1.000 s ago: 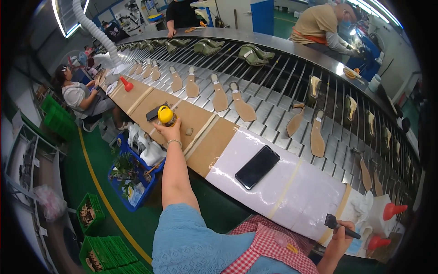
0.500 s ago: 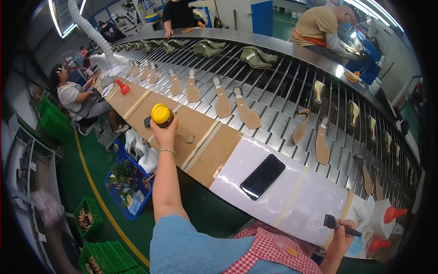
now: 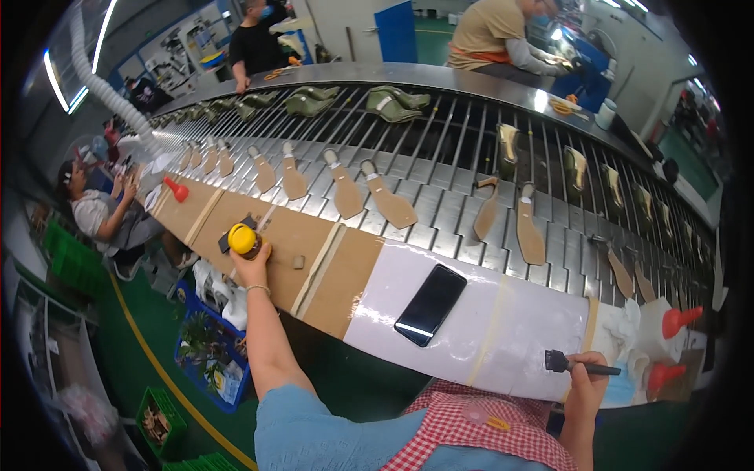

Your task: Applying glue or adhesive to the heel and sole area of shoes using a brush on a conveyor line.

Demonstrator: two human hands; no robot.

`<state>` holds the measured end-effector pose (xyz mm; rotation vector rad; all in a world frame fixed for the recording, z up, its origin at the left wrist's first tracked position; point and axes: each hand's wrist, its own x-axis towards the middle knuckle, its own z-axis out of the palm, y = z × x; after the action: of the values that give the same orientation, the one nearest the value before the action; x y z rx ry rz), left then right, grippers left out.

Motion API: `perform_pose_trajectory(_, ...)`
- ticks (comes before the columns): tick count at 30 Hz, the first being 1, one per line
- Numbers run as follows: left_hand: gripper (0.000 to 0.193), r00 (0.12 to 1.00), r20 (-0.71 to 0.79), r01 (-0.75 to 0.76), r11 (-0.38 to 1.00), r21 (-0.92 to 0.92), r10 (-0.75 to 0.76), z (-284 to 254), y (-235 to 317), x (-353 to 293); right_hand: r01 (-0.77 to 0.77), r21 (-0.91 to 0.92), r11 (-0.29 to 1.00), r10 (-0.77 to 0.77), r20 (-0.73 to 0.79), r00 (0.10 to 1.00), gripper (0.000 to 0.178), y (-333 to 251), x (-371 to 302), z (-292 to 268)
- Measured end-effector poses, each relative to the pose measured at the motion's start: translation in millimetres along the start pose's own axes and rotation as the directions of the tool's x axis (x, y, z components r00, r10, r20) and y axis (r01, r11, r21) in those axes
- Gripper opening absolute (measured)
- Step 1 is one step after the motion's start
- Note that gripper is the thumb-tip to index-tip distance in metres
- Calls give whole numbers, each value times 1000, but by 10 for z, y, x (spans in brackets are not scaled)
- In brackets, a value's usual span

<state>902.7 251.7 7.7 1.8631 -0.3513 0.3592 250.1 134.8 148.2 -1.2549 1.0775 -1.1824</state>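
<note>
My left hand (image 3: pixel 253 271), arm stretched out, closes around a small brown jar with a yellow lid (image 3: pixel 243 239). It is at the cardboard-covered part of the bench (image 3: pixel 320 292), close to a small dark flat object partly hidden behind it; whether the jar touches the cardboard I cannot tell. In my right hand (image 3: pixel 583 390) is a flat brush (image 3: pixel 557 361) with dark bristles and a dark handle, held over the white sheet (image 3: pixel 510 334). Between my hands a black phone (image 3: pixel 430 304) lies on that sheet.
Tan shoe insoles (image 3: pixel 390 202) lie in pairs along the metal conveyor (image 3: pixel 448 216). Green shoe uppers (image 3: pixel 397 104) rest on the rack behind. Red nozzles (image 3: pixel 680 320) stand at the right end. A blue basket (image 3: pixel 228 396) sits below left. Co-workers work around the line.
The head view has tilted and shifted, so the scene sits further left. My left hand has lowered a little with the jar. My right hand still holds the brush over the sheet.
</note>
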Motion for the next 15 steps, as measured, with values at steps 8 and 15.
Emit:
perform_pose_trajectory(8,105,981,-17,188,939,287,-192,143,-249,535,-29,49,998,30,-17,999,17,-14,-44,65)
perform_pose_trajectory(15,94,982,-11,181,918,353,-189,76,-74,37,-72,131,989,84,-85,993,16,106,-59,-157)
